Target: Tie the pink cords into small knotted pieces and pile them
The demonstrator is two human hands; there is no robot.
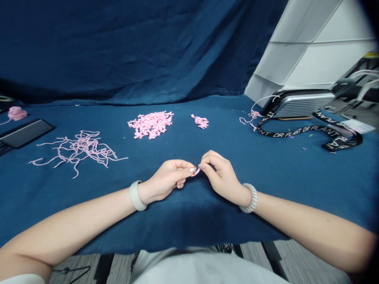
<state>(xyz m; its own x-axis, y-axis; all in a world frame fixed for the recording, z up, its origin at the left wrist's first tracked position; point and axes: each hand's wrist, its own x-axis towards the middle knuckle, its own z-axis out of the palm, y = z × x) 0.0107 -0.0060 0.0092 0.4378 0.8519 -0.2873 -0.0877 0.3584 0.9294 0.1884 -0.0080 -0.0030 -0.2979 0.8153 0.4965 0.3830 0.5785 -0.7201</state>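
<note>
A short piece of pink yarn (pixel 196 172) is pinched between my two hands over the near middle of the table. My left hand (pixel 170 177) holds it with thumb and index finger; my right hand (pixel 220 175) grips its other end the same way. Most of the piece is hidden by the fingertips. Beyond the hands lies a large pile of small knotted pink yarn pieces (pixel 151 124), with a smaller pile of knotted pieces (pixel 201 121) to its right. Loose pink yarn strands (pixel 87 148) lie tangled on the left.
Blue cloth (pixel 166 232) covers the table. At far left are a phone-like dark device (pixel 28 132) and a pink yarn ball (pixel 17 113). On the right stand a silver ribbed case (pixel 308 104), a black lettered strap (pixel 291 132) and some yarn scraps (pixel 254 114).
</note>
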